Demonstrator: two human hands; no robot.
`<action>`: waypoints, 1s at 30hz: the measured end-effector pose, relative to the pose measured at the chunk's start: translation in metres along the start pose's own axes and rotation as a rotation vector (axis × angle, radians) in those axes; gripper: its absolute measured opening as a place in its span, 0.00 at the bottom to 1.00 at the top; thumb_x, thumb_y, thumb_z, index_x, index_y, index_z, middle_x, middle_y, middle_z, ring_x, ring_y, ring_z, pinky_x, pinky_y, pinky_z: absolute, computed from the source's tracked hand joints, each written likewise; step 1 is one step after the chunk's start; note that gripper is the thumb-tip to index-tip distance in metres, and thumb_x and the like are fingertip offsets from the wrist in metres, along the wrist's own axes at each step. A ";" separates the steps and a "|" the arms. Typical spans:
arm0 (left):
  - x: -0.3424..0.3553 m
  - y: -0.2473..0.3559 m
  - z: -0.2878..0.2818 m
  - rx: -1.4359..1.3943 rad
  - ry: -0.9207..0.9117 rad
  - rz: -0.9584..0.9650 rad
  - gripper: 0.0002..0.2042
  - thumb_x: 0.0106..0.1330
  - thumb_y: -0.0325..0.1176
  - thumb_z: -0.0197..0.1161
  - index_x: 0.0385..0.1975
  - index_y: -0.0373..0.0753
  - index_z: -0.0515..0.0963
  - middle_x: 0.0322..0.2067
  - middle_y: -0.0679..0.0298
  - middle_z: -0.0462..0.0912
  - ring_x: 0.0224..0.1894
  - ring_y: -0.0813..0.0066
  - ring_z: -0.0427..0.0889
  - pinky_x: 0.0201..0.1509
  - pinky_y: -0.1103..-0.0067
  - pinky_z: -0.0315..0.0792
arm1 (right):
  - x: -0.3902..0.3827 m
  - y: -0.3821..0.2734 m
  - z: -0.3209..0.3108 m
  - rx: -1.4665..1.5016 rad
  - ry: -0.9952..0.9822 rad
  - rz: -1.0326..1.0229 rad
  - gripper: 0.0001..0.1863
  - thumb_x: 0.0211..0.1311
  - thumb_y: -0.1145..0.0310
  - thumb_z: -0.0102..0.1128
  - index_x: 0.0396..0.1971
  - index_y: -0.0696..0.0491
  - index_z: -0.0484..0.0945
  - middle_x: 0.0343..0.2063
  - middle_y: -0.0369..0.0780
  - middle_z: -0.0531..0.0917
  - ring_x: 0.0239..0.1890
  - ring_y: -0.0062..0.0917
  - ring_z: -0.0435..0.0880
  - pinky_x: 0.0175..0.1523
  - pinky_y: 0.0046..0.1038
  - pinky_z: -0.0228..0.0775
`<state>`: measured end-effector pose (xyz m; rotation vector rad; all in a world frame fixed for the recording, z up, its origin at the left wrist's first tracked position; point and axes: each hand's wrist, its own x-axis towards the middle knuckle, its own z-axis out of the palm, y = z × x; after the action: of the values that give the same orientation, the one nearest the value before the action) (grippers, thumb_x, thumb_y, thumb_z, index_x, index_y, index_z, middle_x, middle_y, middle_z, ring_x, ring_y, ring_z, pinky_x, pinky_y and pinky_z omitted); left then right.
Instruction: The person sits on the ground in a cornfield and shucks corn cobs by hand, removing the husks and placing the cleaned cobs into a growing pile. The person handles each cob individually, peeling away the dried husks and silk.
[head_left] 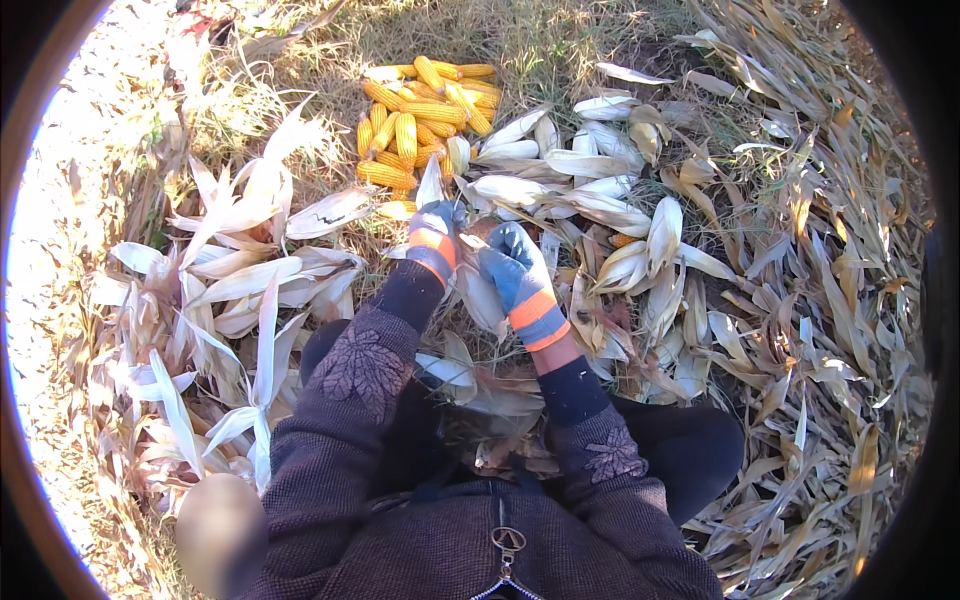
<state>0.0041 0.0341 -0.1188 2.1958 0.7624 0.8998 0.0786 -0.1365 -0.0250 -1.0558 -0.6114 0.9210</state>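
My left hand (436, 228), in a blue and orange glove, is closed on a pale corn husk (430, 184) whose tip sticks up past the fingers. Close by on the right, my right hand (514, 262), gloved the same way, has its fingers bent together around husk leaves (482, 298) that hang down between the wrists. Whether an ear of corn is inside cannot be seen, as the gloves cover it. Just beyond my hands lies a pile of bare yellow corn ears (436, 112).
Ears still in their husks (600, 170) lie to the right of the yellow pile. Loose peeled husks (250, 270) are heaped at my left. Dry corn stalks and leaves (820, 300) cover the ground along the right. My bent knee (695, 450) rests among them.
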 end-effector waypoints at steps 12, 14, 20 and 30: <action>0.024 -0.008 -0.014 1.014 -0.341 -0.068 0.10 0.64 0.34 0.52 0.33 0.37 0.79 0.29 0.60 0.83 0.31 0.63 0.82 0.35 0.69 0.75 | -0.043 -0.019 -0.001 -0.171 0.036 -0.014 0.06 0.53 0.81 0.54 0.26 0.53 0.69 0.23 0.27 0.66 0.26 0.10 0.61 0.31 0.14 0.56; 0.035 -0.023 -0.049 0.922 -0.266 -0.240 0.11 0.64 0.36 0.52 0.34 0.36 0.77 0.31 0.58 0.82 0.31 0.64 0.82 0.34 0.70 0.76 | -0.049 -0.027 0.006 -0.134 0.028 0.024 0.06 0.54 0.82 0.50 0.25 0.54 0.67 0.21 0.29 0.66 0.26 0.10 0.63 0.30 0.15 0.60; 0.035 -0.054 -0.061 -0.786 0.499 -0.840 0.12 0.67 0.36 0.48 0.32 0.35 0.75 0.28 0.56 0.79 0.29 0.64 0.82 0.32 0.70 0.76 | -0.038 -0.030 -0.019 -0.257 -0.035 0.053 0.05 0.51 0.79 0.55 0.26 0.54 0.69 0.22 0.28 0.67 0.26 0.11 0.63 0.32 0.15 0.60; 0.029 0.017 -0.080 -0.315 0.467 -0.686 0.15 0.56 0.41 0.63 0.36 0.35 0.75 0.33 0.53 0.81 0.33 0.60 0.83 0.37 0.70 0.77 | -0.028 -0.026 -0.064 -0.164 0.170 0.298 0.06 0.48 0.75 0.59 0.20 0.53 0.70 0.15 0.29 0.67 0.17 0.13 0.63 0.21 0.18 0.55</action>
<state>-0.0342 0.0707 -0.0502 1.3081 1.3736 1.0715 0.1243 -0.1956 -0.0257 -1.3830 -0.3983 1.0377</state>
